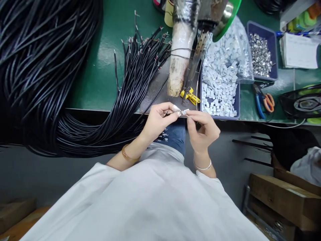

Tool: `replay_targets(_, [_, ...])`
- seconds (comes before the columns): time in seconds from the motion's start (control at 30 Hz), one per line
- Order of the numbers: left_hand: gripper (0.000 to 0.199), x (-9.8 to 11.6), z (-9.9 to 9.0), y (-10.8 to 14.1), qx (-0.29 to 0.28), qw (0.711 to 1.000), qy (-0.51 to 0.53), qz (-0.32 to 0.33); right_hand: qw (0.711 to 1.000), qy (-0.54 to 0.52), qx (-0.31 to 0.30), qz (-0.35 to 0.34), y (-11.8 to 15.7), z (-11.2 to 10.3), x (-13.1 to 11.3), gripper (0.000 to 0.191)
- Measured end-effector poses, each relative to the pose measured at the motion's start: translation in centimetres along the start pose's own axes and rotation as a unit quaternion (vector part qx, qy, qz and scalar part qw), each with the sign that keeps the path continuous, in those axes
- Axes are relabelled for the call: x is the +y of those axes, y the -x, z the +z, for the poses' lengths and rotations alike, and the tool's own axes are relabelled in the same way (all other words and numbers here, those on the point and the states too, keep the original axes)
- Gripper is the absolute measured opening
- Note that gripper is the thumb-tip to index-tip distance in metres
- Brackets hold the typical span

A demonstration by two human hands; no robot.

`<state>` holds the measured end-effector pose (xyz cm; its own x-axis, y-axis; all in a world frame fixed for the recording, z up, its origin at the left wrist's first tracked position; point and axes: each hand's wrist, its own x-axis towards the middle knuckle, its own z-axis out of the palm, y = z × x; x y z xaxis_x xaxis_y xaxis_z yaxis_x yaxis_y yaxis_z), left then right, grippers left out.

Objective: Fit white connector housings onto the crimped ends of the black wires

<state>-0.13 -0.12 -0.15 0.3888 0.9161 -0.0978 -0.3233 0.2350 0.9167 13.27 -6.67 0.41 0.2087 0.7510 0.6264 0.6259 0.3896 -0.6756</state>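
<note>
My left hand (158,119) and my right hand (203,129) meet at the table's front edge, both with thumb and forefinger pinched. Between the fingertips is a small white connector (185,112) with what look like thin wire ends on its left side. My right fingers grip the connector; my left fingertips close on its wire side, and what lies inside them is mostly hidden. A bundle of black cables (135,77) with stripped ends lies left of my hands. A blue-grey tray (220,117) of small white connectors sits to the right.
A wrapped white post (179,63) and a metal arm stand just beyond my hands, near a yellow clip (191,96). Further right are a bin (275,50) of metal parts, pliers (262,102) and paper (301,52). A thick cable mass (45,67) hangs over the left edge.
</note>
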Motion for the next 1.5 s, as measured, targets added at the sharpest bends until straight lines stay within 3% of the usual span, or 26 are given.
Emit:
replay_targets(0.1, [0.014,0.1,0.3,0.2,0.006,0.999,-0.03,-0.012,1.0,0.005,0.021,0.013,0.0,-0.1,0.2,0.01])
replay_targets(0.27, [0.012,0.1,0.4,0.4,0.012,0.999,-0.048,-0.012,1.0,0.014,-0.004,0.0,0.1,0.1,0.1,0.009])
replay_targets(0.4, [0.006,-0.2,0.1,0.2,0.013,0.999,-0.037,0.019,0.995,-0.048,0.02,0.082,0.3,0.4,0.6,0.009])
replay_targets(0.5, [0.007,-0.5,-0.2,-0.1,0.012,0.999,-0.027,0.039,0.991,-0.061,0.0,0.122,0.3,0.4,1.1,0.003])
replay_targets(0.63, [0.012,-0.7,-0.4,-0.4,0.027,0.997,-0.048,0.05,0.998,-0.012,-0.024,0.059,0.0,0.5,1.6,0.004])
replay_targets(0.93, [0.014,-0.6,-0.2,-0.9,0.064,0.991,-0.098,0.059,0.995,0.065,-0.006,-0.081,-0.3,1.0,2.1,0.019])
replay_targets(1.03, [0.01,-0.6,-0.1,-1.0,0.076,0.988,-0.118,0.068,0.997,0.05,-0.01,-0.056,-0.2,1.1,2.4,0.014])
replay_targets(1.2, [0.011,-0.4,0.2,-1.2,0.088,0.982,-0.139,0.089,0.997,-0.01,-0.037,0.064,-0.7,1.2,2.1,0.005])
replay_targets(1.5, [0.01,-0.3,0.1,-1.1,0.096,0.98,-0.136,0.105,0.999,0.008,-0.031,0.027,-1.2,1.0,1.4,0.003])
